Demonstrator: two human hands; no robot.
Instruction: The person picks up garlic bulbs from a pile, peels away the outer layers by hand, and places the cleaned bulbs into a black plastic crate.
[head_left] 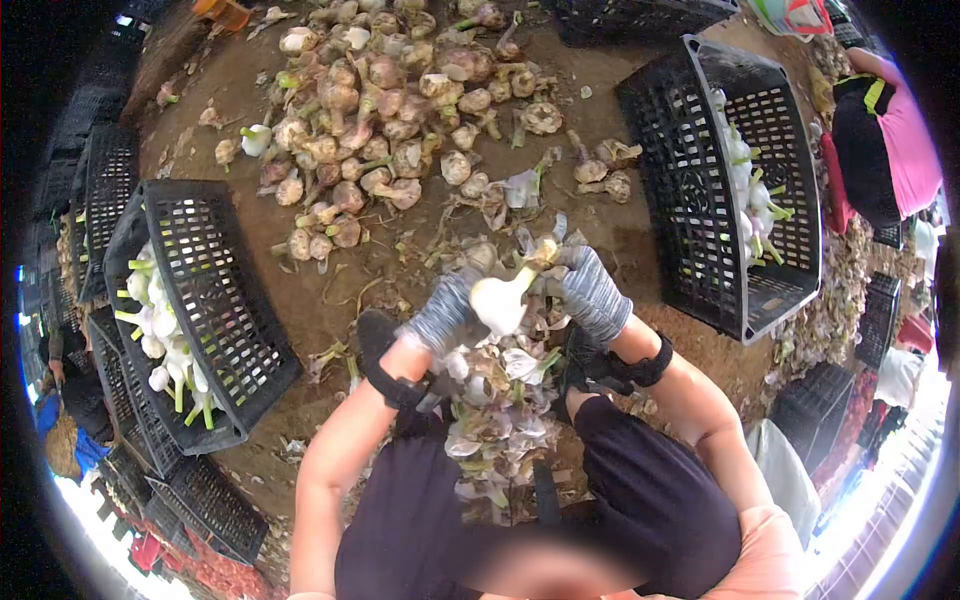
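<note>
A peeled white garlic bulb [498, 304] with a pale green stalk is held up between my hands, over my lap. My left hand [450, 303], in a grey knit glove, is closed against the side of the bulb. The fingers of my gloved right hand [590, 292] pinch the top of the stalk [543, 252], where dry brownish skin hangs. Loose garlic skins [500, 430] lie heaped below, between my legs. Ahead on the ground spreads a large pile of unpeeled garlic bulbs [370, 120].
A black plastic crate [215, 300] with cleaned garlic stands at left, tilted. Another black crate [690, 190] with white bulbs stands at right. More crates [825, 410] are stacked around. Another person in pink [905, 140] is at the far right.
</note>
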